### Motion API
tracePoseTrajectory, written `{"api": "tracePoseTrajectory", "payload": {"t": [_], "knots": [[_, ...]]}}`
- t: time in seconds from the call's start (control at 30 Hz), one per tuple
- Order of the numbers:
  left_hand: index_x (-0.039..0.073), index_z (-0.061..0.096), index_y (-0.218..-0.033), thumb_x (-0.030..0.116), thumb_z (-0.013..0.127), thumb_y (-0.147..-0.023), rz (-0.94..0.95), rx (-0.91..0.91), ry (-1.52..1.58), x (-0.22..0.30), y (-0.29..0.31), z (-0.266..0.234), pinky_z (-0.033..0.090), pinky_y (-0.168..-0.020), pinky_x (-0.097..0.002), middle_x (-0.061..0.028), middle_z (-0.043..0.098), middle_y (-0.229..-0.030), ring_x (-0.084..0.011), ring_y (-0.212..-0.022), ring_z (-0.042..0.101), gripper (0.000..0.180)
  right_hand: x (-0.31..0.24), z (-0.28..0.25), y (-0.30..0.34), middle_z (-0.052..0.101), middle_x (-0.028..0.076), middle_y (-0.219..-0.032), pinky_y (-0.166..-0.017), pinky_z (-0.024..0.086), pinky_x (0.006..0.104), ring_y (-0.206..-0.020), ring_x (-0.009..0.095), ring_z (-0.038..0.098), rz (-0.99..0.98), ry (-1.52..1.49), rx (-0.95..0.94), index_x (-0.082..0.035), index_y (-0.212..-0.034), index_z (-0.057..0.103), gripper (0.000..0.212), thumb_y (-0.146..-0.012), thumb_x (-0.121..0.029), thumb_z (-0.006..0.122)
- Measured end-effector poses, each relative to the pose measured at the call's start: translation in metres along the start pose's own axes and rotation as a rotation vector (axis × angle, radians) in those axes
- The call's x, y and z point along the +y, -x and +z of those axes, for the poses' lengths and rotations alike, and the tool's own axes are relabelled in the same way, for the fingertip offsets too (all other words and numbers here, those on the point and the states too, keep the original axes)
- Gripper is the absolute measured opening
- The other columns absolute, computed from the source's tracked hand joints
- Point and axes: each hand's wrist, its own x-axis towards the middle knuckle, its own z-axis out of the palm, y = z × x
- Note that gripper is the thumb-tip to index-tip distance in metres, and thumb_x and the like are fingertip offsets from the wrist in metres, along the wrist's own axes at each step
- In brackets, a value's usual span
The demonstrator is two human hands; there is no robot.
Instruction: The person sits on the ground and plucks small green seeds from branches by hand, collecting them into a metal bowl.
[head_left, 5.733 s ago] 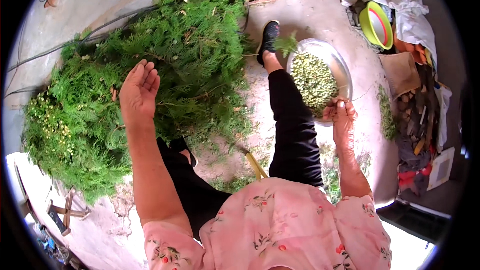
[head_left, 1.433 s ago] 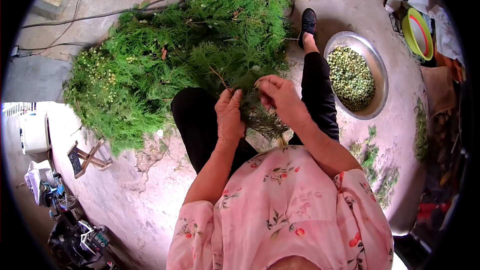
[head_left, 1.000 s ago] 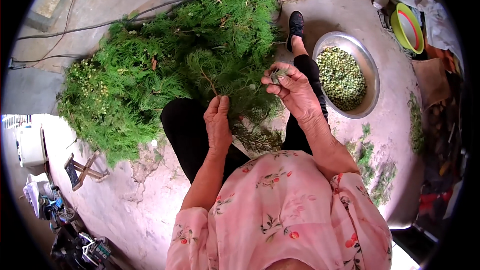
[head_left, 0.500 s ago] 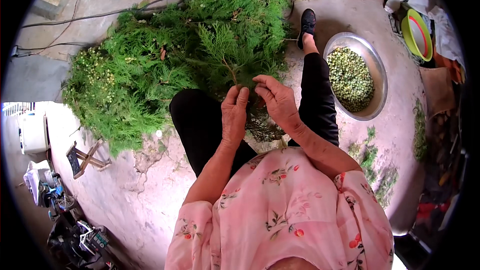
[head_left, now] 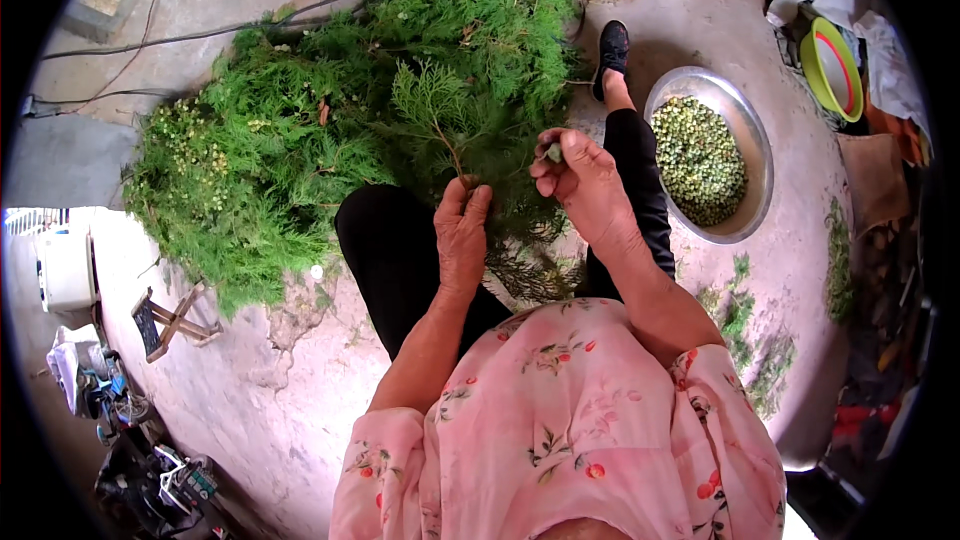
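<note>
the left hand (head_left: 462, 240) pinches a leafy twig (head_left: 452, 148) by its stem, before the green pile (head_left: 270, 165). the right hand (head_left: 597, 192) curls around a small green bit (head_left: 552, 153), left of the metal bowl (head_left: 757, 155).

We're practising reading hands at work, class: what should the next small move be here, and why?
Probably the right hand should move over to the metal basin and release the small greenish piece it holds: similar-looking small pieces are heaped there, and the left hand has the sprig by its stem.
</note>
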Motion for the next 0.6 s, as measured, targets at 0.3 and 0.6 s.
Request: {"api": "tracePoseTrajectory", "payload": {"t": [0.3,0.6], "knots": [[0.002,0.055,-0.092,0.006,0.054,-0.085,-0.027,-0.134,-0.242,0.001,0.005,-0.002,0.037,-0.064,-0.0173,0.0063,0.051,-0.077,-0.0035,-0.070,0.042,0.009,-0.027,0.011,-0.027,0.056,0.002,-0.073,-0.048,0.035,0.0188,-0.057,0.009,0.051,0.028,0.275,-0.082,-0.001,-0.091,0.059,0.014,-0.085,-0.011,0.052],[0.001,0.058,-0.093,0.004,0.056,-0.083,-0.104,-0.312,-0.239,0.009,0.006,-0.005,0.037,-0.065,-0.0165,0.0068,0.053,-0.077,-0.0027,-0.070,0.043,0.011,-0.047,-0.019,-0.051,0.056,-0.002,-0.068,-0.052,0.040,0.0213,-0.059,0.005,0.048,0.125,0.762,-0.321,-0.002,-0.082,0.061,0.009,-0.081,-0.010,0.058]]}}
